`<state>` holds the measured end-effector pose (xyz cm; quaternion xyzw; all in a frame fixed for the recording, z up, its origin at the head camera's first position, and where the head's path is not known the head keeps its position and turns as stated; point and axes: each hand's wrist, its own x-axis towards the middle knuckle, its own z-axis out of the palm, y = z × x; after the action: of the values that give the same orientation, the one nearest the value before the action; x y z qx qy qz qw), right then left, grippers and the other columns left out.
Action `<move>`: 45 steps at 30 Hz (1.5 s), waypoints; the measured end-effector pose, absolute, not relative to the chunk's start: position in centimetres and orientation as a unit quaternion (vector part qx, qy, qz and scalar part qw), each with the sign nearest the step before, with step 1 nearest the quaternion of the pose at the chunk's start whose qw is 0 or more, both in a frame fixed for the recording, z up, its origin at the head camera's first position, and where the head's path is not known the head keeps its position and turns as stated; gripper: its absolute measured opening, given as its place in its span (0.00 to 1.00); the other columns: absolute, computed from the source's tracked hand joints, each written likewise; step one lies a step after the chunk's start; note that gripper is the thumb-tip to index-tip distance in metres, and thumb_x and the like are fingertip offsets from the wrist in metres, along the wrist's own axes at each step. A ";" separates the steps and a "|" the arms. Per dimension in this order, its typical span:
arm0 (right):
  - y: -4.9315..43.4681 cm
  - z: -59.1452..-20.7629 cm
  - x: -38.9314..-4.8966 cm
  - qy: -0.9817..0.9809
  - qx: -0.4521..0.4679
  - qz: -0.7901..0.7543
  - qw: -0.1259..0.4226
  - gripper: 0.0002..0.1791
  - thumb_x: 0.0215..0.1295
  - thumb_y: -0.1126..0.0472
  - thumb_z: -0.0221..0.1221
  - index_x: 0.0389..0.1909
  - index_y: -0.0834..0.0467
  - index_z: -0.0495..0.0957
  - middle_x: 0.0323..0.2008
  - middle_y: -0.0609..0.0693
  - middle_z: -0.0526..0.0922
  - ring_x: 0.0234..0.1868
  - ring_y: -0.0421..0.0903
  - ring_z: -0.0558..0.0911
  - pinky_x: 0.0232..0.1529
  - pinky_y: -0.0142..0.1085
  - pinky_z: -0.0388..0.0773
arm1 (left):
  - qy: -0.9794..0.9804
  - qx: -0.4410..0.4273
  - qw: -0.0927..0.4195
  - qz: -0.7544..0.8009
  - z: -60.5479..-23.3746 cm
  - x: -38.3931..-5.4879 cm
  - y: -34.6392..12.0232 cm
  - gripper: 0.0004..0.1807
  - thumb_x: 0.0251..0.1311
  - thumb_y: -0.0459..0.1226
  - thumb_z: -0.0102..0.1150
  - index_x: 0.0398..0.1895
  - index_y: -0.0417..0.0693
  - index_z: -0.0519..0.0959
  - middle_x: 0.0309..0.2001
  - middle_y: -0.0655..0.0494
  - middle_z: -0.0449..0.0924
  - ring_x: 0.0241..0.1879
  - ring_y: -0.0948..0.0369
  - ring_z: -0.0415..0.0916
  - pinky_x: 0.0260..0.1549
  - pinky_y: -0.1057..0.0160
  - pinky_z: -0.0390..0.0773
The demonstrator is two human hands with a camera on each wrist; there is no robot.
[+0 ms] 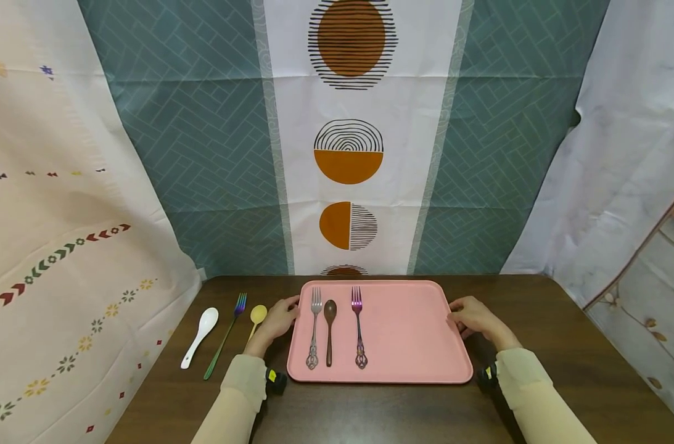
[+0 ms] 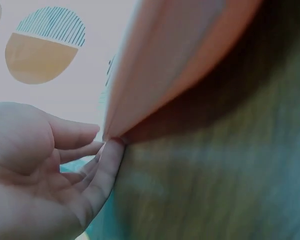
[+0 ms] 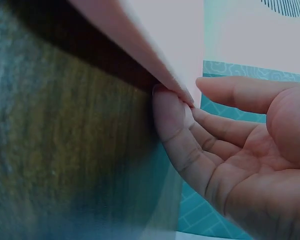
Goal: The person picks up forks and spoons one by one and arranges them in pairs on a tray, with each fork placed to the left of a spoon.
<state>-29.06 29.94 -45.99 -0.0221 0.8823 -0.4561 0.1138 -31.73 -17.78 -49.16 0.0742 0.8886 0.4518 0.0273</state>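
Observation:
A pink rectangular tray (image 1: pixel 409 333) lies between both hands on the dark wooden table. My left hand (image 1: pixel 278 320) grips its left rim; in the left wrist view the fingers (image 2: pixel 111 157) curl under the edge, with the thumb close above. On the opposite side my right hand (image 1: pixel 478 317) holds the right rim, fingertips (image 3: pixel 170 107) tucked beneath it and thumb at the edge. The tray's left half carries a silver fork (image 1: pixel 314 327) with an ornate handle, a dark brown spoon (image 1: pixel 329 327) and a purplish metallic fork (image 1: pixel 359 327).
Left of the tray lie a white spoon (image 1: pixel 203 327), a fork (image 1: pixel 226 339) with a green handle and purple-blue tines, and a yellow spoon (image 1: pixel 258 314) partly covered by the left arm. A patterned curtain (image 1: pixel 348 185) hangs behind the table (image 1: pixel 381 413).

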 end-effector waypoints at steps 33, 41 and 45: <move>30.0 -46.4 -28.5 0.882 -0.047 -0.460 0.095 0.25 0.64 0.75 0.56 0.61 0.83 0.69 0.32 0.61 0.81 0.28 0.52 0.85 0.32 0.49 0.87 | 0.895 0.077 0.015 0.439 -45.4 -30.5 -20.7 0.21 0.76 0.31 0.52 0.68 0.32 0.75 0.46 0.37 0.82 0.40 0.49 0.81 0.41 0.55 0.85; 30.0 -46.8 -28.5 0.887 -0.043 -0.452 0.085 0.24 0.65 0.76 0.56 0.61 0.82 0.69 0.32 0.61 0.80 0.27 0.51 0.84 0.31 0.48 0.86 | 0.893 0.070 0.000 0.444 -44.1 -29.7 -22.8 0.22 0.77 0.31 0.50 0.70 0.31 0.72 0.51 0.31 0.81 0.45 0.44 0.82 0.40 0.52 0.84; 30.0 -46.7 -28.5 0.888 -0.046 -0.449 0.086 0.24 0.67 0.75 0.57 0.61 0.82 0.68 0.34 0.62 0.79 0.28 0.50 0.83 0.32 0.47 0.86 | 0.900 0.066 -0.008 0.430 -43.6 -29.3 -23.7 0.22 0.78 0.32 0.50 0.70 0.32 0.72 0.51 0.30 0.82 0.45 0.43 0.84 0.36 0.49 0.84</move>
<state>-28.46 30.03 -46.66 -0.0465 0.8880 -0.4493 0.0856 -29.32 -23.67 -43.62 0.0661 0.9002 0.4304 -0.0079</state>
